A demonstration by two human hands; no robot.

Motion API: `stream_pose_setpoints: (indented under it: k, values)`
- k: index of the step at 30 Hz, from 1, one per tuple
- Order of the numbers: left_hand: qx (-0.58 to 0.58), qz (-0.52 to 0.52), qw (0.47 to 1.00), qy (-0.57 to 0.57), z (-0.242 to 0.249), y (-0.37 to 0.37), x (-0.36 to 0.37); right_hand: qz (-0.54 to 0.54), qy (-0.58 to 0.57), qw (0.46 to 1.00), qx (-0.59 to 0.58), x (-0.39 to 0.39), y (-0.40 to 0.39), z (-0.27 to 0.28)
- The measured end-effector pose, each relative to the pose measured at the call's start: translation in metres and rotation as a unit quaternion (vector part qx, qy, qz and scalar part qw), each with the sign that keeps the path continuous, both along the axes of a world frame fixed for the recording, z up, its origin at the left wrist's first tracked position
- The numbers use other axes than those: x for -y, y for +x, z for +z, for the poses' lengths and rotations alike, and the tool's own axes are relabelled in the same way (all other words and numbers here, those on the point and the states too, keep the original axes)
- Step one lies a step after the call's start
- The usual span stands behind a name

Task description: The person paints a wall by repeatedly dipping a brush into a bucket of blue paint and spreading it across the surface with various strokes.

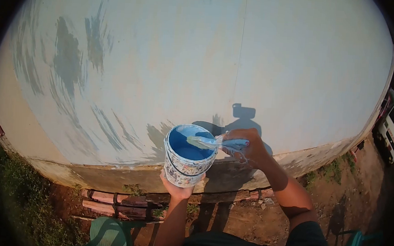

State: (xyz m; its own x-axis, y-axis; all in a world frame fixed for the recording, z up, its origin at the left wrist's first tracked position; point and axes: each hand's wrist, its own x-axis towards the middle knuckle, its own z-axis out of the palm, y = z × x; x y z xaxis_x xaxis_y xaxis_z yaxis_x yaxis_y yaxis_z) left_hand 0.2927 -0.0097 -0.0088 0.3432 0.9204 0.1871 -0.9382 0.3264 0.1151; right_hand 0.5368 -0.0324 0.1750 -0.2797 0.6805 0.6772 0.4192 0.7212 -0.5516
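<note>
My left hand [181, 189] holds up a patterned paint bucket [182, 171] from below, its palm under the base and fingers closed against the side. Light blue paint [187, 150] lies inside, and more is smeared along the rim. A paintbrush [211, 143] coated in blue is gripped in my right hand [246, 147], which has paint on its fingers. The bristles point left, over the bucket's opening. Behind both hands rises a pale wall [173, 75], with streaky grey-green patches on its left part and lower middle.
A green plastic chair [109, 235] stands at the bottom left, another green chair [350, 245] at the lower right. Reddish tiles [104, 203] are stacked along the wall's base. A white vehicle [392, 132] is at far right. Grass [22, 197] grows on the left.
</note>
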Motion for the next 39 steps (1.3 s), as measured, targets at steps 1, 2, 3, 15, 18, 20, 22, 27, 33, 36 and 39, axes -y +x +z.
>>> stream_pose_setpoints:
  k: [1,2,3,15,18,20,22,27,33,36,39]
  values:
    - [0.006,-0.006,1.000,0.006,-0.003,0.001,-0.005,0.024,-0.064,0.997,-0.020,-0.004,0.000,0.003]
    - [-0.024,-0.003,1.000,0.003,-0.007,0.000,-0.010,0.022,0.012,1.000,0.004,-0.007,-0.002,0.010]
    - [-0.054,0.002,0.999,0.003,-0.009,0.000,-0.015,0.018,0.019,1.000,0.008,-0.013,-0.001,0.015]
    - [0.025,-0.075,0.997,-0.016,-0.019,0.015,-0.057,-0.288,0.442,0.823,0.211,-0.084,0.016,0.138]
    - [0.037,-0.069,0.996,-0.031,-0.028,0.009,-0.063,-0.282,0.364,0.841,0.285,-0.090,0.018,0.090]
    - [0.030,-0.050,0.997,-0.055,-0.021,0.008,-0.062,-0.217,0.291,0.857,0.365,-0.079,0.017,0.061]
    - [0.032,-0.040,0.998,-0.038,-0.021,0.007,-0.064,-0.205,0.247,0.878,0.355,-0.066,0.012,0.049]
    - [-0.029,0.004,0.997,-0.070,-0.033,-0.003,-0.048,-0.179,0.290,0.913,0.225,-0.055,0.033,0.101]
    - [-0.008,0.066,0.997,-0.025,-0.021,0.011,-0.032,-0.290,0.421,0.815,0.274,-0.095,0.056,0.104]
    - [-0.010,0.078,0.995,-0.066,0.011,0.016,-0.015,-0.177,0.350,0.846,0.361,-0.093,0.051,0.035]
    - [0.004,0.065,0.997,-0.036,0.024,0.020,-0.001,-0.104,0.167,0.948,0.249,-0.068,0.053,0.036]
